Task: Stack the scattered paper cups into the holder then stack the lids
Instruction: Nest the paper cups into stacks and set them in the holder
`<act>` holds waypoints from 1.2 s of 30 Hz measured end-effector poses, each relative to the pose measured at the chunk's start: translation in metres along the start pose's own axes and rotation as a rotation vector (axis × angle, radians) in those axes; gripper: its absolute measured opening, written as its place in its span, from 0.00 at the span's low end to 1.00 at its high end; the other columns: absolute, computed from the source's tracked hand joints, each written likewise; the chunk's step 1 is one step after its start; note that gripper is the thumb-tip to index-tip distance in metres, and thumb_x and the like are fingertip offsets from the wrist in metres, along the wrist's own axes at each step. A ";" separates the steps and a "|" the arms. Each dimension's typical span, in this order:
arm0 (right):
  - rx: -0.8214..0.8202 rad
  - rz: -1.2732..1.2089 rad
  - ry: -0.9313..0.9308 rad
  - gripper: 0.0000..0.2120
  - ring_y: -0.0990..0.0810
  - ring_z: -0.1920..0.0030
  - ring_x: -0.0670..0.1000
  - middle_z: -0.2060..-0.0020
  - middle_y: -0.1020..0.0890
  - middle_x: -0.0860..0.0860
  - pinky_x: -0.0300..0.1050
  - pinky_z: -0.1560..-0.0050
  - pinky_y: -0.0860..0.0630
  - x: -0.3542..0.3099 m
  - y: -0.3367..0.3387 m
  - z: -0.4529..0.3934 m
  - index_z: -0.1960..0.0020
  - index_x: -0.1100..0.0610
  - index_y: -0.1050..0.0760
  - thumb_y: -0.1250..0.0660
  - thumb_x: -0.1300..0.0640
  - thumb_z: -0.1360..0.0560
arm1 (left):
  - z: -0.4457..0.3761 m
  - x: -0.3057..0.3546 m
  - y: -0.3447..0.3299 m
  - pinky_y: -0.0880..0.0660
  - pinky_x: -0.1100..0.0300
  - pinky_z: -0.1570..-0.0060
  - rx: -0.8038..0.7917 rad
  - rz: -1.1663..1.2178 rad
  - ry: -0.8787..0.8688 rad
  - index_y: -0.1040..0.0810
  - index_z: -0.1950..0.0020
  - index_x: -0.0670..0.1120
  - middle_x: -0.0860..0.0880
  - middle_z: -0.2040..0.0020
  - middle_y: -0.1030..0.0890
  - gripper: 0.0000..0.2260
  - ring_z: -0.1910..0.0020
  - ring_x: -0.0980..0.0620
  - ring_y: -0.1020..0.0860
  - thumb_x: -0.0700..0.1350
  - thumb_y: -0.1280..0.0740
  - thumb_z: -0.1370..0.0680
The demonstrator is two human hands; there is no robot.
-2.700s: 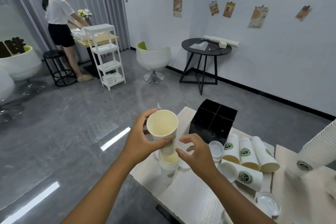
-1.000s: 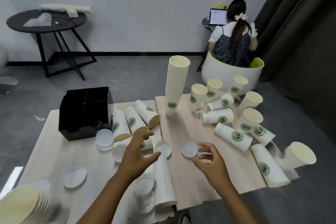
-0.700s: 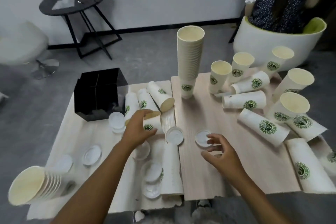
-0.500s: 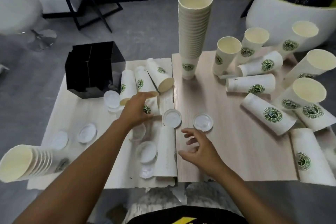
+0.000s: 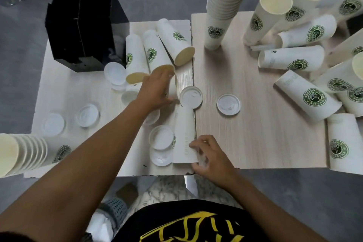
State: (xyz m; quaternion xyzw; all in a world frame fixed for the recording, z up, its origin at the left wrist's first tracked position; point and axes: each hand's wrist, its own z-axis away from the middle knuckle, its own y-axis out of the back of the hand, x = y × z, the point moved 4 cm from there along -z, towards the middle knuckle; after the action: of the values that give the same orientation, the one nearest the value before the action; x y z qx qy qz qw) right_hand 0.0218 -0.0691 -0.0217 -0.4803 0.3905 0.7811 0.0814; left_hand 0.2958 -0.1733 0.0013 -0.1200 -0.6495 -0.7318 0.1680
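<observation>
Head view: at frame centre the left hand (image 5: 157, 88) grasps a lying cup (image 5: 172, 84). Lower centre, the right hand (image 5: 210, 155) grips another lying cup (image 5: 185, 135). The black holder (image 5: 82, 29) stands upper left; a lid (image 5: 228, 104) lies centre-right.

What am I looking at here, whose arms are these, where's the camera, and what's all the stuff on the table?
There is no machine: the camera sits on a person's head and looks down at their own two bare arms. The pale wooden table is strewn with white paper cups with green logos, most lying on their sides, plus flat white lids. A tall stack of cups stands at the back, and a black divided holder sits back left. The left hand reaches onto a lying cup near the holder. The right hand curls around the wide end of another lying cup at the near edge.
</observation>
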 end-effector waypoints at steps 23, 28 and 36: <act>0.598 -0.046 0.455 0.08 0.21 0.60 0.44 0.59 0.17 0.46 0.33 0.60 0.25 -0.166 0.131 -0.043 0.55 0.57 0.16 0.26 0.69 0.29 | 0.122 0.048 0.166 0.28 0.70 0.41 0.644 0.538 0.198 0.32 0.31 0.50 0.60 0.37 0.25 0.37 0.38 0.61 0.25 0.42 0.17 0.34; 0.523 -0.064 0.616 0.10 0.22 0.61 0.45 0.60 0.17 0.47 0.33 0.60 0.26 -0.233 0.117 -0.064 0.56 0.56 0.15 0.25 0.70 0.30 | 0.204 0.044 0.221 0.27 0.68 0.39 0.858 0.511 0.280 0.32 0.31 0.49 0.58 0.35 0.24 0.37 0.36 0.61 0.24 0.40 0.17 0.34; 0.458 -0.111 0.788 0.11 0.20 0.61 0.47 0.61 0.18 0.43 0.44 0.64 0.22 -0.341 0.072 -0.070 0.55 0.52 0.16 0.25 0.68 0.29 | 0.334 0.017 0.288 0.25 0.59 0.35 1.092 0.458 0.307 0.32 0.32 0.54 0.57 0.35 0.23 0.37 0.35 0.56 0.23 0.43 0.16 0.35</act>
State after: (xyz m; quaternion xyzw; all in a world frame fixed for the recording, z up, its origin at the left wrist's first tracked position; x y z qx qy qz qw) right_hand 0.2129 -0.0811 0.2778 -0.7307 0.5278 0.4269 0.0723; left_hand 0.3812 0.1271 0.3126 -0.0461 -0.8568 -0.2475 0.4499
